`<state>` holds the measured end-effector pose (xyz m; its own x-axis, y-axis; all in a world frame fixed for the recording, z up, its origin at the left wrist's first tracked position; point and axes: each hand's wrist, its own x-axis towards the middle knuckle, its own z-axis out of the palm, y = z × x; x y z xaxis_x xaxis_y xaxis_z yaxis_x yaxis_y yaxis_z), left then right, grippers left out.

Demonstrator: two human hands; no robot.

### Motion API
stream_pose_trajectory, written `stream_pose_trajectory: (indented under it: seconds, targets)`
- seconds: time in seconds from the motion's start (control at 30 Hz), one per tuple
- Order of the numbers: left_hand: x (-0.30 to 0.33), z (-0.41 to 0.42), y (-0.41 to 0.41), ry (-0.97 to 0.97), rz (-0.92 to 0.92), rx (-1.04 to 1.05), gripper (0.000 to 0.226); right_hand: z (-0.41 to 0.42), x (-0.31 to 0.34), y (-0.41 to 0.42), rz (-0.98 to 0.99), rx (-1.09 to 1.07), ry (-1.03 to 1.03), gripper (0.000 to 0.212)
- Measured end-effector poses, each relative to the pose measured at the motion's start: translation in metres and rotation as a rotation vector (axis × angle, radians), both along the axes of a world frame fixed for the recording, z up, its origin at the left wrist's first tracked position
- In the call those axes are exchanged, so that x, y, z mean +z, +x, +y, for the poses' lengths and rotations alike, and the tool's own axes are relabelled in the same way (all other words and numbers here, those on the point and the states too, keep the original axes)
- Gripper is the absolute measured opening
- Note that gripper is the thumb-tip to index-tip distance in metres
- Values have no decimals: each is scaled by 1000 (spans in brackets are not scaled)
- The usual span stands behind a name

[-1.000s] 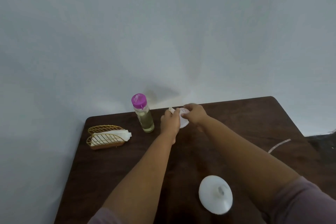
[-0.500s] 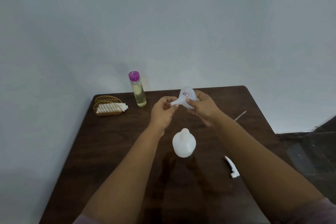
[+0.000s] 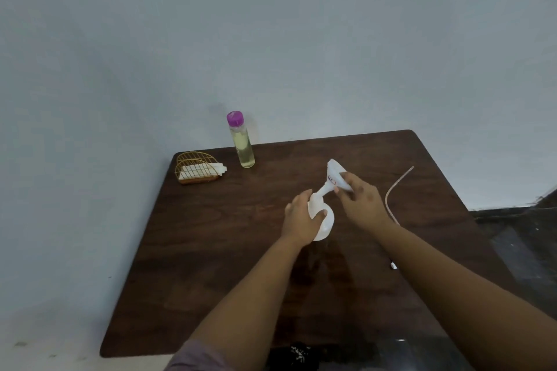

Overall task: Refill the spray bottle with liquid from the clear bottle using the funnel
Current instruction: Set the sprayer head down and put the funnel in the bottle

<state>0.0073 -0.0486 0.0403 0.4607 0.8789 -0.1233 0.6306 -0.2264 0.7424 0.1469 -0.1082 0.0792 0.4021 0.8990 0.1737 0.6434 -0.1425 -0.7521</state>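
Note:
A white spray bottle body stands uncapped in the middle of the dark wooden table. My left hand grips its shoulder and neck. A white funnel leans to the right with its spout at the bottle's mouth, and my right hand holds its cone. The clear bottle with yellowish liquid and a purple cap stands upright at the table's far edge, left of my hands.
A gold wire holder with white napkins sits at the far left corner. A thin pinkish tube curves across the table right of my right hand. A small white part shows beside my right forearm. A pale wall is behind.
Both hands brought the funnel down from mid-air to the spray bottle's mouth. My left hand let go of the funnel spout and took hold of the bottle.

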Motion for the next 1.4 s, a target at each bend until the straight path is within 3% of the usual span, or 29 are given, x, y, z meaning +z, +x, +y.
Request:
stream_pose_trajectory:
  seconds: [0.1,0.23,0.4,0.57,0.77,1.1,1.4]
  targets:
    - [-5,11,-1,2,-61,24,51,2,-4,-11,-105,104,27,31]
    - [-12,20,3,-51,-97,14,38,3,-12,-18,-307,283,-112,33]
    - [-28,36,-4,-202,-180,-23,43,8,-18,-24,-478,345,-172,35]
    - [-37,35,-7,-205,-220,-50,44,14,-10,-26,-584,358,-194,33]
    - [-39,33,-7,-142,-218,-76,40,7,-11,-26,-446,297,-123,34]
    - [-29,30,-9,-72,-279,-104,43,4,-2,-18,-380,249,-32,39]
    - [-22,24,-14,-132,-278,-60,52,-15,-2,-12,-374,184,50,66]
